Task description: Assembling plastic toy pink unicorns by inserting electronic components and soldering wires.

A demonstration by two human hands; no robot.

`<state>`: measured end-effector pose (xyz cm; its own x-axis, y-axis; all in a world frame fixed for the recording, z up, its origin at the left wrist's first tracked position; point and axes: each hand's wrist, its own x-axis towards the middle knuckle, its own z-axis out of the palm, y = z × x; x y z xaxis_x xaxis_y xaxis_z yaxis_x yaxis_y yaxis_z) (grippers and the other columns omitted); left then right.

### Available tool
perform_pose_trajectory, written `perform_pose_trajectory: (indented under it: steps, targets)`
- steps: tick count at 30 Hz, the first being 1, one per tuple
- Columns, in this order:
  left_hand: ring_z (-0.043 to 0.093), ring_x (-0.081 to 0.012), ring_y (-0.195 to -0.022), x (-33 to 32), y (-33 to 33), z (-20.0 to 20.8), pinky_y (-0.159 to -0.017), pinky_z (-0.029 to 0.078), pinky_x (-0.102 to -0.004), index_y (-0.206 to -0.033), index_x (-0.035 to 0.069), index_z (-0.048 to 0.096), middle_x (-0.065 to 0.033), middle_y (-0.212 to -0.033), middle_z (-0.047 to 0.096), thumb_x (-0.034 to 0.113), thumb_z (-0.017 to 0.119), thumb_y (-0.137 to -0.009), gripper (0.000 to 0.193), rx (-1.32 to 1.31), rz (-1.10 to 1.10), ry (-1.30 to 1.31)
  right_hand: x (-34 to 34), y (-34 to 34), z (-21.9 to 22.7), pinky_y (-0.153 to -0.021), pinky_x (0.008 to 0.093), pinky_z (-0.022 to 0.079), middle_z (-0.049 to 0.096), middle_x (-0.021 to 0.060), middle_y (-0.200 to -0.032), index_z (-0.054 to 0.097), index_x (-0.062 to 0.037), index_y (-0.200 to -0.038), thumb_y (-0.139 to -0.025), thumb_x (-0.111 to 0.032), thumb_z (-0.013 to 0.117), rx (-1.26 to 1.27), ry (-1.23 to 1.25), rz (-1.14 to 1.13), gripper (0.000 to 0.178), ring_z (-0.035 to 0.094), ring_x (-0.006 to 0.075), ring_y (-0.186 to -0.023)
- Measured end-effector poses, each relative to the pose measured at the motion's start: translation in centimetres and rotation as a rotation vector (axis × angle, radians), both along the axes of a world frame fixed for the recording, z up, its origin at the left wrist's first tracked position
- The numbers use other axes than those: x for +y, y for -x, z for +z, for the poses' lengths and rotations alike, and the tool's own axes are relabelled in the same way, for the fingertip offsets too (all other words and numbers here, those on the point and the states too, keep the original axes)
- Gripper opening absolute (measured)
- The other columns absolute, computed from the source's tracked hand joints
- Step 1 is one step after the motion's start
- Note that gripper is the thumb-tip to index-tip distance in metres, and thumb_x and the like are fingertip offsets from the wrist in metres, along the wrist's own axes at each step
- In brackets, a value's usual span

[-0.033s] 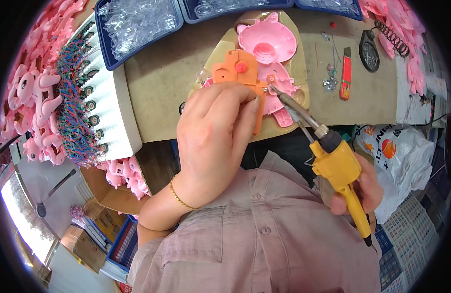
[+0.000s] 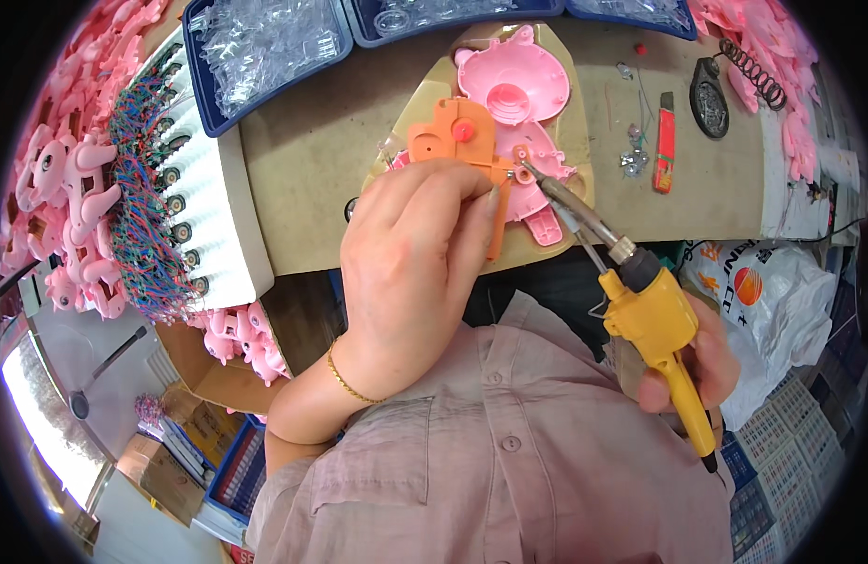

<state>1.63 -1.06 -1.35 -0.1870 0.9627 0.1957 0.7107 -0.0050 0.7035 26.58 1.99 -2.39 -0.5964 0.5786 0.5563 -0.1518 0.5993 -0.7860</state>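
Left hand [image 2: 410,254] pinching orange plastic part [image 2: 453,141] over pink toy shell [image 2: 518,89], right hand [image 2: 702,362] gripping yellow soldering iron [image 2: 645,310], tip at the part

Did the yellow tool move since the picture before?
No. The yellow soldering tool in the right hand has its tip at the same spot on the orange part, as before, judged against the red cutter.

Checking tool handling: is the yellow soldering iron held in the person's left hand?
No, the right hand grips the yellow soldering iron; the left hand rests on the orange part.
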Motion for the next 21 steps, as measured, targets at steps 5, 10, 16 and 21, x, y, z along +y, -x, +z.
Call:
perform_pose_trajectory:
  steps: [5,10,16,21]
  targets:
    - [0.058,-0.0285,-0.076,0.3,-0.4,0.4,-0.07,0.045,-0.0357,-0.084,0.003,0.06,-0.0099,-0.082,0.06,0.004,0.065,-0.079,0.008,-0.061,-0.022,-0.052,0.3,-1.5,1.2,-0.084,0.0412,0.051,0.048,0.0337,-0.123,0.035,-0.0034,-0.135,-0.086,-0.014,0.066,0.048,0.111,-0.132,0.06,0.061,0.0357,-0.099]
    - [0.057,-0.0299,-0.078,-0.8,-0.1,0.7,-0.074,0.045,-0.0366,-0.086,0.001,0.06,-0.0123,-0.085,0.061,0.002,0.062,-0.08,0.006,0.006,0.034,0.03,2.3,-4.7,3.4,-0.085,0.037,0.05,0.054,0.0167,-0.121,0.046,0.003,-0.123,-0.08,-0.018,0.061,0.029,0.368,-0.748,0.05,0.056,0.0252,-0.108]
    - [0.056,-0.0264,-0.076,-1.9,0.0,1.6,-0.073,0.045,-0.0344,-0.087,0.001,0.06,-0.0111,-0.086,0.061,0.002,0.062,-0.081,0.007,-0.03,0.045,0.069,8.0,-8.0,8.8,-0.08,0.0335,0.052,0.059,0.0167,-0.113,0.049,0.0045,-0.123,-0.082,-0.006,0.057,-0.172,0.248,-0.938,0.043,0.06,0.0236,-0.098]
    - [0.059,-0.0287,-0.095,-1.6,2.9,2.0,-0.083,0.045,-0.0335,-0.104,0.001,0.062,-0.0147,-0.102,0.062,0.001,0.062,-0.082,0.021,0.024,0.075,-0.152,13.0,-8.5,4.0,-0.084,0.0317,0.05,0.059,0.0117,-0.115,0.051,0.0014,-0.124,-0.089,-0.01,0.061,-0.341,-0.008,-0.933,0.038,0.059,0.0188,-0.102]
